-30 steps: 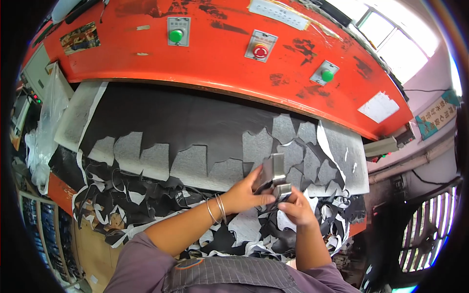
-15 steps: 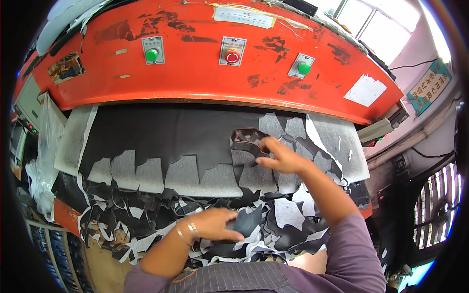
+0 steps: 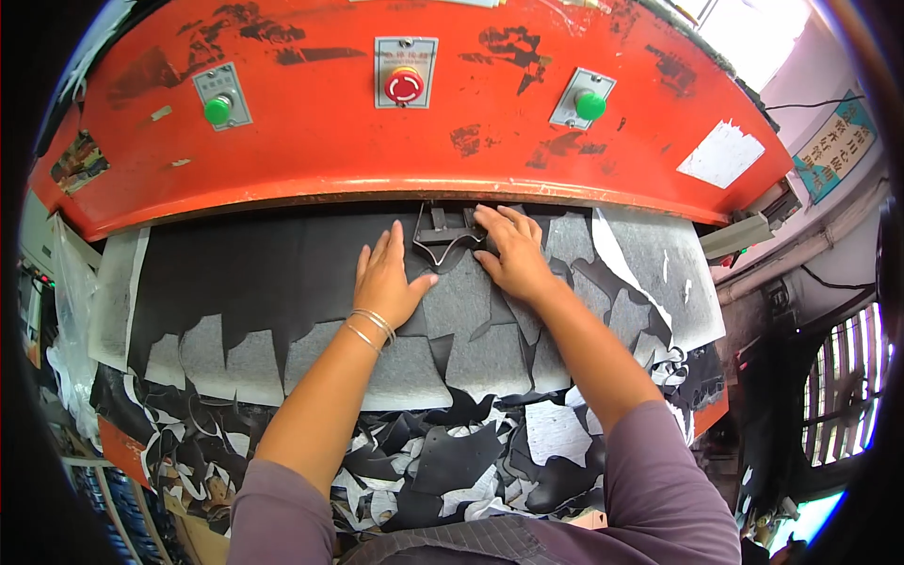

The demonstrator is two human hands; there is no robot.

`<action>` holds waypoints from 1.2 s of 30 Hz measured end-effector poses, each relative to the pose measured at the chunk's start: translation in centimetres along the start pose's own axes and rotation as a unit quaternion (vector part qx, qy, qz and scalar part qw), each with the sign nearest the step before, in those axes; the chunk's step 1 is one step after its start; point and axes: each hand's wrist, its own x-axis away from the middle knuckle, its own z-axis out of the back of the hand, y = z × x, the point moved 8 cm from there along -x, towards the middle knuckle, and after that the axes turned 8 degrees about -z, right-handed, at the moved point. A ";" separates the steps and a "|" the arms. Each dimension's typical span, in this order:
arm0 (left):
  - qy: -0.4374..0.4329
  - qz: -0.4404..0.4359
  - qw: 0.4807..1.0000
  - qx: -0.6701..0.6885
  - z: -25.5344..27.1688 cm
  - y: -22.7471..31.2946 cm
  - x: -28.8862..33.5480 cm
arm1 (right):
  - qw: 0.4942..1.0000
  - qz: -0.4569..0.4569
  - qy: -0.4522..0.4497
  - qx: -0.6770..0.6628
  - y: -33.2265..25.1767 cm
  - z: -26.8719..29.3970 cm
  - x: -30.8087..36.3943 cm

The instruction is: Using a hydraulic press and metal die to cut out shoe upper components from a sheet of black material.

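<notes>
A metal cutting die [image 3: 443, 235] with a pointed near end stands on the black sheet material [image 3: 282, 273], close under the red machine's lower edge. My right hand [image 3: 516, 252] has its fingertips and thumb on the die's right side. Left of the die, my left hand [image 3: 388, 282] lies with fingers stretched out on the sheet, its thumb pointing toward the die's tip. Grey gaps [image 3: 471, 301] with cut outlines show in the sheet near both hands. The far end of the die is partly hidden under the machine edge.
The red machine beam [image 3: 311, 160] spans the far side, with a red button [image 3: 404, 86] between two green buttons, the left one [image 3: 217, 110] and the right one [image 3: 590, 104]. Black and white offcuts [image 3: 452, 461] heap along the near edge. A clear plastic bag [image 3: 73, 311] hangs at left.
My right hand has moved the die farther away and leftward, to the machine's edge. My left hand has left the offcuts and reached forward onto the sheet. The view has shifted.
</notes>
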 end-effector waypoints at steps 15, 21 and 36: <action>-0.021 -0.015 0.996 -0.087 -1.0 0.6 -1.7 | 0.972 -0.191 0.118 -0.065 2.3 -0.8 1.9; -0.025 -0.007 0.997 -0.073 -1.1 0.5 -2.0 | 0.972 -0.200 0.103 -0.074 2.7 -0.4 1.7; 0.569 -0.170 0.784 -0.180 28.4 2.2 4.4 | 0.838 -0.142 0.401 -0.341 -0.8 22.0 2.3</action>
